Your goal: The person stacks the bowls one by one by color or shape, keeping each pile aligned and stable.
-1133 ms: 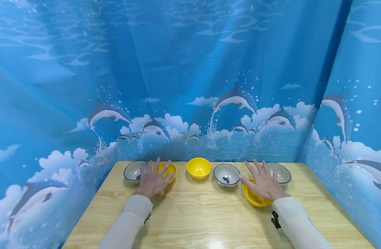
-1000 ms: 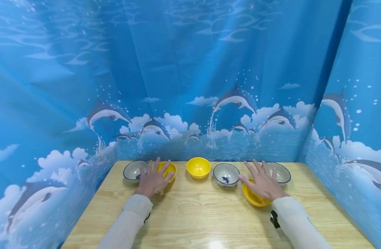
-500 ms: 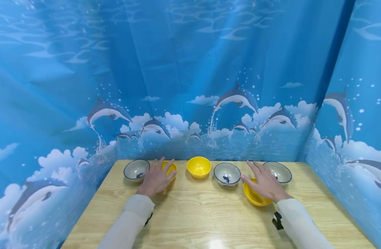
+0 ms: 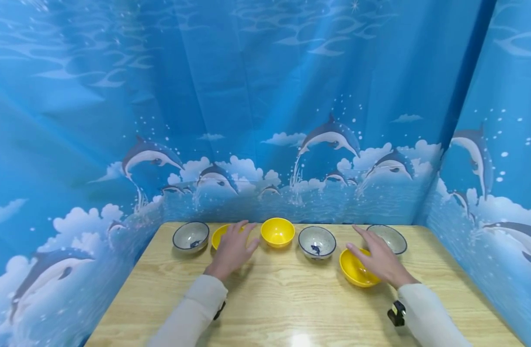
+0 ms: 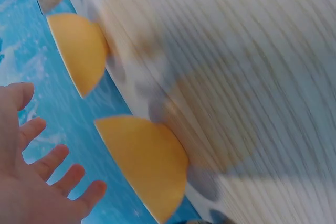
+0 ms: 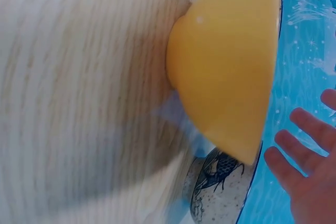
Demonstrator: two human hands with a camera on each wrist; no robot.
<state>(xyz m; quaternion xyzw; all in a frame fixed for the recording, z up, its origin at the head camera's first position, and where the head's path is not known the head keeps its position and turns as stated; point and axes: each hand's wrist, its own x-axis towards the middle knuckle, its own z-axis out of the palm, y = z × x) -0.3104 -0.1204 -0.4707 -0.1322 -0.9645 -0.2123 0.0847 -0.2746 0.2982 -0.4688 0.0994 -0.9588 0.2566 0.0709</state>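
Observation:
Over the near right side of the left yellow bowl (image 4: 220, 234) hovers my left hand (image 4: 234, 249), fingers spread and holding nothing. In the left wrist view, loosely bent fingers (image 5: 53, 161) stay apart from that yellow bowl (image 5: 144, 163). My right hand (image 4: 381, 258) is above the right edge of the front yellow bowl (image 4: 356, 271), its fingers extended. The right wrist view has this yellow bowl (image 6: 228, 66) upright on the table, with a gap between it and the fingers. A middle yellow bowl (image 4: 277, 233) stands just right of my left hand.
Speckled blue-rimmed bowls stand at the far left (image 4: 190, 237), right of centre (image 4: 317, 242) and far right (image 4: 388, 239). The wooden table (image 4: 282, 299) ends at the blue dolphin curtain (image 4: 265, 144) behind the row.
My left hand has moved right, uncovering the far-left bowl and more of the left yellow one. My right hand has shifted slightly right, with its fingers closer together. The bowls stay put.

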